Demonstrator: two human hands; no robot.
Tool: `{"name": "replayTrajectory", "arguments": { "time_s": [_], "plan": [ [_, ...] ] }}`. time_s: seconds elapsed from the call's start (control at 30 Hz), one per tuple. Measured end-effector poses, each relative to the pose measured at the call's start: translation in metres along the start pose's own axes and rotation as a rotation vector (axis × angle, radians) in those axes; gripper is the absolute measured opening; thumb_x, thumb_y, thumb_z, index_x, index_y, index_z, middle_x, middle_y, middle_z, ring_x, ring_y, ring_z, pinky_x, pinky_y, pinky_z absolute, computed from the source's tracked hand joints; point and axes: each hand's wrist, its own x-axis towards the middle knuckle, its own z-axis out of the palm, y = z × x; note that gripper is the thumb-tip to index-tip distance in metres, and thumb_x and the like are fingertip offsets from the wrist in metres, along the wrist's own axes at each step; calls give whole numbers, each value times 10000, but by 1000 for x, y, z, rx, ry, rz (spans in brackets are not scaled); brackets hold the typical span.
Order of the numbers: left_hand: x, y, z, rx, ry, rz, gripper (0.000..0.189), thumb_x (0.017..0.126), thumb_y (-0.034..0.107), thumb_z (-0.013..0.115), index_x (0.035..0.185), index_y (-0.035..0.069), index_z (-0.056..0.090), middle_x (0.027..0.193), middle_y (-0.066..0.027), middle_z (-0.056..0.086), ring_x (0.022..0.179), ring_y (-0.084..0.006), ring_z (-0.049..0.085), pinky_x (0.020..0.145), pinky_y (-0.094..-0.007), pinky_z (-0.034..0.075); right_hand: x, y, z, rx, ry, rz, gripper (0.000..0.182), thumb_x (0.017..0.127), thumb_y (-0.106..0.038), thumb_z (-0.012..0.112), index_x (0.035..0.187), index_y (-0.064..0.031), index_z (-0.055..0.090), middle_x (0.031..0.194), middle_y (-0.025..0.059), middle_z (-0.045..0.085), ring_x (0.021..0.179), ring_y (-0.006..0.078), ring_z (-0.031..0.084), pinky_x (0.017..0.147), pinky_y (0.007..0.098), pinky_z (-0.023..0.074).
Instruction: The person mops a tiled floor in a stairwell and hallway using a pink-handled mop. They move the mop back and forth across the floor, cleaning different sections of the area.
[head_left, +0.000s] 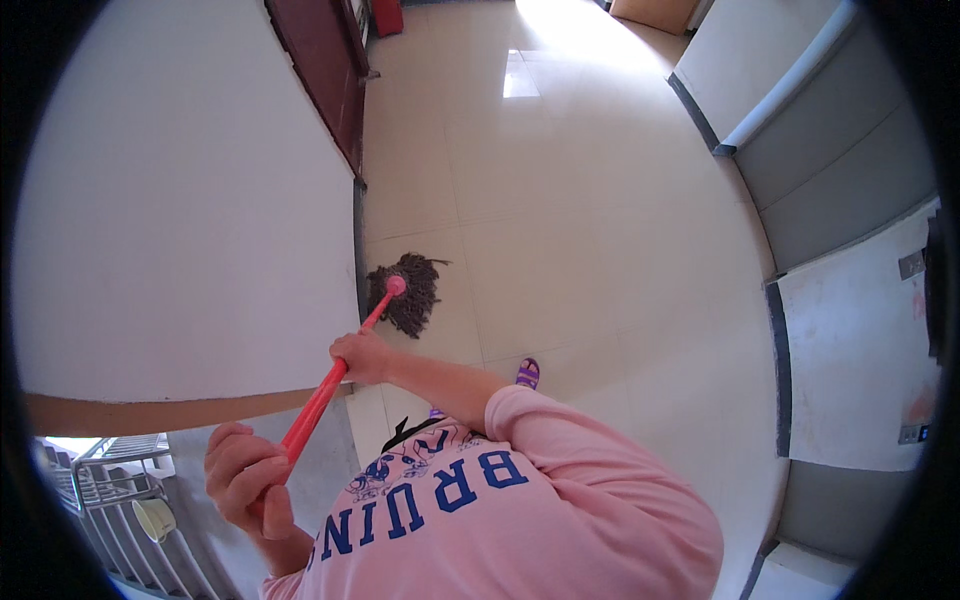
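Note:
A mop with a red handle (313, 411) slants down and away from me. Its dark, stringy mop head (417, 294) rests on the tile floor against the left wall's dark skirting, and a pink socket (396, 285) joins it to the handle. Near the handle's upper end, my left hand (247, 472) curls its fingers around it. My right hand (364, 357) reaches across my body and grips the handle lower down, close to the wall corner. Part of the handle's top is hidden by my left fingers.
Beige floor tiles (547, 262) stretch ahead. A white wall (187, 225) and a dark red door (322, 67) line the left side. A metal rack (124, 480) with a pale yellow cup (155, 519) stands at lower left. Gray elevator-like doors (832, 142) are at right. My purple sandal (528, 373) shows below.

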Motion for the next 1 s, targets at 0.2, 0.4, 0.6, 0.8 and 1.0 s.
{"name": "replayTrajectory", "arguments": {
  "time_s": [0.2, 0.4, 0.6, 0.8, 1.0],
  "plan": [
    [12, 12, 16, -14, 95, 30, 265, 804, 345, 491, 729, 100, 557, 630, -68, 554, 587, -171, 536, 669, -373, 452, -43, 3, -46, 20, 1, -8, 220, 709, -310, 654, 756, -117, 560, 820, 46, 570, 895, 254, 560, 750, 427, 389],
    [25, 3, 43, -101, 125, 21, 349, 826, 402, 477, 731, 79, 569, 641, -77, 574, 591, -177, 535, 661, -363, 439, -94, 28, -91, -8, -44, 84, 217, 709, -306, 658, 748, -110, 573, 827, 58, 580, 894, 261, 560, 780, 430, 392],
    [47, -2, 120, -440, 59, -100, 352, 794, 361, 504, 741, 25, 597, 676, -88, 584, 622, -178, 542, 650, -326, 438, -169, 84, -131, -58, -13, 254, 239, 702, -314, 649, 749, -90, 584, 812, 96, 595, 865, 297, 574, 755, 433, 431],
    [58, 7, 229, -818, -268, -381, 205, 722, 132, 466, 762, -12, 607, 753, -88, 601, 681, -158, 554, 621, -272, 455, -270, 141, -168, -152, 69, 597, 284, 726, -347, 608, 801, -74, 612, 853, 131, 623, 858, 312, 591, 746, 439, 462],
    [43, 41, 339, -1059, -725, -575, 132, 810, 98, 526, 861, 29, 627, 913, -94, 614, 851, -165, 563, 772, -277, 453, -387, 186, -174, -235, 192, 1007, 304, 714, -364, 660, 803, -78, 611, 877, 133, 613, 869, 315, 586, 745, 432, 463]
  ]
}}
